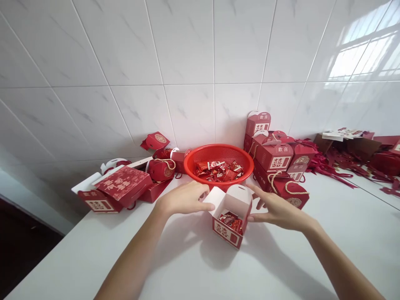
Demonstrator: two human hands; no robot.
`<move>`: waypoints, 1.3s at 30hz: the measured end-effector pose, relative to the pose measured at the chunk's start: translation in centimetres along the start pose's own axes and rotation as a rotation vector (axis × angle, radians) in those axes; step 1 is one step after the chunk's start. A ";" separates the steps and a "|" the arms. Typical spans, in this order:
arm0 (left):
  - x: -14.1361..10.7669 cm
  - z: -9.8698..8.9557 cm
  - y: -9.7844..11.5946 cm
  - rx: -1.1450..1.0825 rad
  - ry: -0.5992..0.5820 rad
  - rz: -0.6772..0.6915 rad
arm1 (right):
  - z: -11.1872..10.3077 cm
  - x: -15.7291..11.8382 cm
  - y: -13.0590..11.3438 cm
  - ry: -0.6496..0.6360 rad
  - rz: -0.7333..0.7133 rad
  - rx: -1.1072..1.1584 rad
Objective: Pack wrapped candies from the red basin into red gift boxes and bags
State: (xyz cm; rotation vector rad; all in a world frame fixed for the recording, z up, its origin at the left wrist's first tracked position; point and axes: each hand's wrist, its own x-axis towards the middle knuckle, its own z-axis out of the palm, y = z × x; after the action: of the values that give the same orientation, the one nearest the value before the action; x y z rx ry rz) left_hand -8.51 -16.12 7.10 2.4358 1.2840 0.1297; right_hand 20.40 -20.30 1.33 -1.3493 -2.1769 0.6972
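Note:
An unclosed red and white candy box stands on the white table in front of me, its flaps up. Wrapped candies lie inside it. My left hand pinches the white left flap between thumb and fingers. On the other side, my right hand holds the box, thumb against its right wall and fingers at the back flap. Just behind the box sits a red plastic basket with many wrapped candies in it.
Red boxes with rope handles are stacked at the back right. More boxes, some unclosed, lie in a pile at the back left. Dark red ribbons and flattened card pieces lie far right. A tiled wall bounds the table.

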 end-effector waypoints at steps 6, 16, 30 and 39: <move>-0.7 0.5 2.1 -0.099 -0.079 0.204 | 4.5 0.9 1.2 0.178 -0.005 0.401; 0.9 2.7 2.8 -0.101 -0.166 0.318 | 6.3 -0.1 1.7 0.350 -0.255 0.295; 3.1 4.0 1.7 -0.225 -0.197 0.221 | 6.0 -0.1 1.5 0.374 -0.255 0.330; 2.3 5.2 3.2 -0.044 -0.018 -0.027 | 7.2 -1.3 -1.1 0.425 -0.114 -0.046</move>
State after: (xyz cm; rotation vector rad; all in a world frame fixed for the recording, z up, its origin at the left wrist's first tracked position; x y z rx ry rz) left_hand -3.34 -17.37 3.28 2.3765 1.2921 0.1267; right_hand 15.65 -23.08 -3.54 -1.2499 -1.9159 0.2850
